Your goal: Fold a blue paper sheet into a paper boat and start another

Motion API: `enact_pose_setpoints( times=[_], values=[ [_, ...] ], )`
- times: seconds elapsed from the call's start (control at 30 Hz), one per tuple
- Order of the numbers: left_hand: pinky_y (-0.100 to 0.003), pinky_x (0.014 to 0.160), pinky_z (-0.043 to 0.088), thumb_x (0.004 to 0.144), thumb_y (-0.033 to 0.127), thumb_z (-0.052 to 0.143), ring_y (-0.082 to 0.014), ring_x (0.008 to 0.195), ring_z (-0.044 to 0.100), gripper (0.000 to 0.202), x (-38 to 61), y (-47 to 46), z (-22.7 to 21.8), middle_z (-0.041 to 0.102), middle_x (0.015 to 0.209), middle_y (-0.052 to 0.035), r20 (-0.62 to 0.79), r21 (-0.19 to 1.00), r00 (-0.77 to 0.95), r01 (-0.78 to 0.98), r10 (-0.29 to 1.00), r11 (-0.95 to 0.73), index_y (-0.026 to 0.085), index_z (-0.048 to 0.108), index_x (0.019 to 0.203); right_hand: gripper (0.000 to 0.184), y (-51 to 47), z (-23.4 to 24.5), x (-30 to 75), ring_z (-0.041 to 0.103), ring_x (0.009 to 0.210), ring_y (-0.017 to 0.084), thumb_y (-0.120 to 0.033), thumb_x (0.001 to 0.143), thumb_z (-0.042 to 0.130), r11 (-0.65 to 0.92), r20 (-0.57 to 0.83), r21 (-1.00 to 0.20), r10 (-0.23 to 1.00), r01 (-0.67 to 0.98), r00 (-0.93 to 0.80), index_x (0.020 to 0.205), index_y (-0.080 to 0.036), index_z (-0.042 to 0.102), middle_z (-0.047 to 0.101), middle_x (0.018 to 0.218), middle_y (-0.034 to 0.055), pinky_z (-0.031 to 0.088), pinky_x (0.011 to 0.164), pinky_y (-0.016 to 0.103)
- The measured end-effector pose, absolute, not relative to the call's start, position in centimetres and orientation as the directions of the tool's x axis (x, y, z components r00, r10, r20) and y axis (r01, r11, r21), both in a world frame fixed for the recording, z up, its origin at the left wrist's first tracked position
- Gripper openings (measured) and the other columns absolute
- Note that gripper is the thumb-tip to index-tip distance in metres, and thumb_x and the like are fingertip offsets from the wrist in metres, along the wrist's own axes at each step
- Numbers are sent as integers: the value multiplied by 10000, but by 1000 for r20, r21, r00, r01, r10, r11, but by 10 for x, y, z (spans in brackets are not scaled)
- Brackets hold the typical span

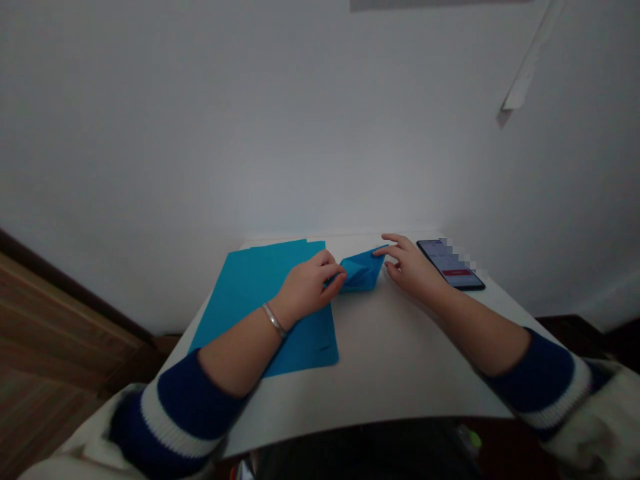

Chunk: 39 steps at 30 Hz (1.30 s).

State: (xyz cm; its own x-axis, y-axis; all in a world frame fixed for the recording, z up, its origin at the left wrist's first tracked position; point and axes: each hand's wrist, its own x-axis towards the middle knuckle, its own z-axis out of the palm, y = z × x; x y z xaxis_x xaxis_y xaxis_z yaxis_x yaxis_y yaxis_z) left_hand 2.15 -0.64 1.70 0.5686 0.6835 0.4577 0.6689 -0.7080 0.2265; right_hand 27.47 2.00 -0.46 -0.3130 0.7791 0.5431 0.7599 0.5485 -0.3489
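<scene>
Left hand (311,283) pinching folded paper (361,270), right hand (414,272) spread

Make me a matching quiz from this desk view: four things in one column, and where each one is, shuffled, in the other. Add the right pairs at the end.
Things
1. Folded bright-blue paper piece
2. Flat rectangular blue paper sheets
3. Dark-edged rectangular phone
4. Silver metal bracelet

Places
A. On the white table, to the right of the right hand
B. Around the left wrist
C. Between the two hands, its near-left end at the fingers of the left hand
D. Spread on the table, partly beneath the left forearm

Right pairs: 1-C, 2-D, 3-A, 4-B
</scene>
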Motion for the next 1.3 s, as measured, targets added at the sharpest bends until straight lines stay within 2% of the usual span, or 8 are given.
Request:
enact_pose_setpoints(
  times=[0.13, 0.3, 0.47, 0.6, 0.8, 1.03, 1.17, 1.3],
  values=[
    [-271, 693, 451, 964, 338, 392, -151, 780, 553, 335, 23, -6, 15, 559, 902, -48, 471, 175, 549, 708, 690, -684, 176, 650, 825, 179, 6, 9, 267, 546, 1066, 266, -225, 796, 616, 620, 618, -230, 688, 750, -380, 953, -220, 703, 554, 1242, 119, 448, 950, 477],
    [-287, 711, 457, 969, 333, 383, -152, 760, 543, 369, 27, -4, 16, 538, 846, -43, 469, 224, 496, 734, 731, -641, 166, 631, 752, 348, -4, 14, 259, 393, 1244, 362, -485, 653, 776, 714, 611, -63, 580, 698, -538, 916, -265, 718, 516, 1326, 101, 364, 996, 561],
    [-309, 758, 453, 976, 351, 354, -172, 810, 550, 402, 28, -4, 20, 537, 828, -44, 432, 317, 511, 686, 743, -656, 167, 666, 800, 68, 4, 3, 259, 432, 1205, 318, -240, 745, 716, 720, 591, -47, 579, 692, -562, 799, -278, 730, 587, 1256, 58, 396, 976, 524],
    [-318, 791, 447, 995, 342, 257, -168, 828, 558, 470, 26, -2, 16, 552, 859, -45, 403, 430, 537, 604, 741, -671, 190, 695, 914, 104, 13, -2, 264, 500, 1145, 273, -175, 780, 665, 739, 609, -121, 582, 662, -538, 807, -260, 718, 601, 1238, 65, 409, 967, 511],
    [-310, 780, 456, 971, 314, 351, -178, 831, 552, 372, 31, -2, 15, 561, 778, -38, 365, 440, 643, 518, 673, -733, 188, 699, 929, 202, 22, -9, 269, 536, 1171, 239, -84, 791, 573, 762, 508, -255, 630, 596, -588, 816, -233, 707, 582, 1269, 82, 429, 983, 486],
    [-295, 730, 456, 857, 115, 440, -153, 771, 539, 316, 28, 1, 12, 563, 828, -24, 455, 439, 513, 582, 728, -684, 213, 658, 1063, 414, 13, 1, 267, 469, 1244, 235, -25, 747, 486, 760, 571, -304, 628, 574, -529, 1055, -244, 654, 465, 1380, 93, 389, 1023, 469],
    [-289, 717, 459, 854, 159, 501, -155, 772, 547, 268, 25, 4, 8, 570, 858, -26, 431, 378, 517, 640, 739, -669, 222, 660, 1060, 253, -8, 21, 259, 588, 917, 204, -324, 817, 618, 786, 573, -306, 603, 538, -555, 1052, -239, 655, 616, 999, 85, 478, 754, 331],
    [-284, 677, 461, 877, 240, 522, -160, 769, 555, 215, 26, 3, 9, 584, 915, -38, 372, 294, 588, 659, 718, -692, 221, 668, 1033, 400, -23, 24, 246, 514, 527, 124, -535, 733, 689, 698, 423, -212, 696, 684, -580, 1028, -266, 665, 576, 585, -43, 318, 523, 255]
  ],
)
